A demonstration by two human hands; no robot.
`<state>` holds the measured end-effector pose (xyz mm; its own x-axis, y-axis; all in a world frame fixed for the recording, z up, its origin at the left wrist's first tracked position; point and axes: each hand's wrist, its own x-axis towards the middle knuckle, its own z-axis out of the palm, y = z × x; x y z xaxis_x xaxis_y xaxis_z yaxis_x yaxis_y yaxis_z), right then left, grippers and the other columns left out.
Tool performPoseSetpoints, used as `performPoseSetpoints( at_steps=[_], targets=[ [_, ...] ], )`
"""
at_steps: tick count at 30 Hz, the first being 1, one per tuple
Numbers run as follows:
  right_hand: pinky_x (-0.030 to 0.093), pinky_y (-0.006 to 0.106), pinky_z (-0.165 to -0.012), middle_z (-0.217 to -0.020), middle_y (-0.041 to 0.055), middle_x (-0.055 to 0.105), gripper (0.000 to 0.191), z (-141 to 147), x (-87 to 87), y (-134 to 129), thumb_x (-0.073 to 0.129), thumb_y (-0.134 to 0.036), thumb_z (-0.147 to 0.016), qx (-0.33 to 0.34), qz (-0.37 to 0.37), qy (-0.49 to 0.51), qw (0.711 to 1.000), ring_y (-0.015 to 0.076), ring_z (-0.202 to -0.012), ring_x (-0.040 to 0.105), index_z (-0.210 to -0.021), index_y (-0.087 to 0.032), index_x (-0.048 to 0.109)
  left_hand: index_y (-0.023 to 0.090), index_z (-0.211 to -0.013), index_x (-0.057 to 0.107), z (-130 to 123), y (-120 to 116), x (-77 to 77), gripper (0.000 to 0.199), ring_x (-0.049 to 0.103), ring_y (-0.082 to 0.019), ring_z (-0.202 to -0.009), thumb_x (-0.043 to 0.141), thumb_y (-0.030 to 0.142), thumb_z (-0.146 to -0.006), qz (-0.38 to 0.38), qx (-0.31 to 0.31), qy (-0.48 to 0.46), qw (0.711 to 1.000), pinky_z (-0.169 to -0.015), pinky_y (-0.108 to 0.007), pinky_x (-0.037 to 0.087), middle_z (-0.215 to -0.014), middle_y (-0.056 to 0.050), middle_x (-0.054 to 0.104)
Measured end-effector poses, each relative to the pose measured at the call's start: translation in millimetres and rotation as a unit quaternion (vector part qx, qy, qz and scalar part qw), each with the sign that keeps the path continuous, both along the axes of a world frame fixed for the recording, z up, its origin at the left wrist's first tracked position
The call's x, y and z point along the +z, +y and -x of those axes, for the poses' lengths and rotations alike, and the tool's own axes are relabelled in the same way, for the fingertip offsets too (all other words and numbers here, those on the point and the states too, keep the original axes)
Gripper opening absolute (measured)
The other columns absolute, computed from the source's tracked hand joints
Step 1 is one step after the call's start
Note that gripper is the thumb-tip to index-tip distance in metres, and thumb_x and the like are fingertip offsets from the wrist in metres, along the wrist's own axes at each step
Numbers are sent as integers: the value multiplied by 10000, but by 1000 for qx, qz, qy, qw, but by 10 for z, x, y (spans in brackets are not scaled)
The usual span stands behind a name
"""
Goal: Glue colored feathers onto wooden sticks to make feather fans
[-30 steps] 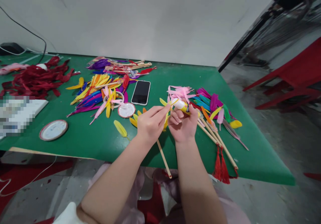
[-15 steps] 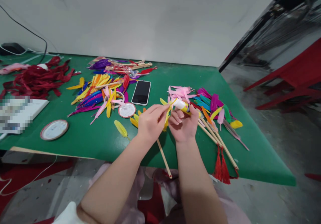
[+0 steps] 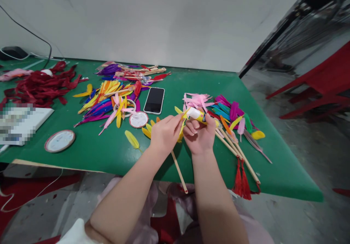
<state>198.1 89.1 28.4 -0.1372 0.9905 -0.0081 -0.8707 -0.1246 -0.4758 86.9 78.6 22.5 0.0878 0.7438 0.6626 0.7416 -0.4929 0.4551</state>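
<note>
My left hand [image 3: 166,133] is closed in a pinch on a yellow feather [image 3: 185,115], most of it hidden by the fingers. In my right hand [image 3: 201,136] is a yellow and white glue tube [image 3: 199,115], tilted with its white end toward the left fingertips. That end and the feather meet or nearly meet; I cannot tell which. Below my left hand a thin wooden stick [image 3: 179,172] reaches toward the table's front edge, its upper end covered by the hand. More yellow feathers [image 3: 147,132] lie beside the left hand, and a loose yellow-green feather [image 3: 132,139] is further left.
Sticks with red tassels [image 3: 242,180] and coloured feathers [image 3: 232,114] lie right on the green table [image 3: 279,164]. A phone [image 3: 154,100], round lids [image 3: 59,141], feather bundles [image 3: 106,94] and dark red ribbons [image 3: 41,85] are left. A red chair [image 3: 325,80] stands beyond the right edge.
My left hand has shifted very slightly at the white end of the tube. My right hand keeps its hold, and the things on the table lie as before.
</note>
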Motion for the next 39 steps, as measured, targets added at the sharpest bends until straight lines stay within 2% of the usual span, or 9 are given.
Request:
performPoseSetpoints(
  at_steps=[10,21,30,39],
  targets=[
    [289,116,-344,-449,-77,413,138,5,15,-5,518,-327,-737,-1,3,-12,1000,36,-370,347,-807,-225,578,114,-1019,618,-6,4,-8,275,546,-87,-569,436,207,-836,-61,42,-2,997,-555,-189,388,-624,-20,628],
    [291,111,-351,-452,-77,418,142,2,5,-6,515,-336,-745,1,-11,-12,1000,31,-373,358,-802,-223,580,148,-1006,625,8,-4,-26,278,489,-78,-530,411,214,-842,-45,10,32,998,-530,-191,347,-563,8,553],
    [287,120,-337,-443,-80,406,139,6,13,0,520,-328,-724,-14,7,-26,1000,44,-370,337,-804,-227,572,150,-1003,620,17,-8,-21,281,486,-77,-527,395,219,-849,-57,11,50,997,-514,-202,330,-567,9,545],
    [274,117,-340,-433,-78,421,155,7,-1,5,517,-330,-733,-24,-7,-44,999,36,-366,351,-821,-210,561,158,-972,621,50,-35,52,262,493,-89,-542,398,204,-842,-57,7,95,994,-505,-219,315,-589,7,545]
  ],
)
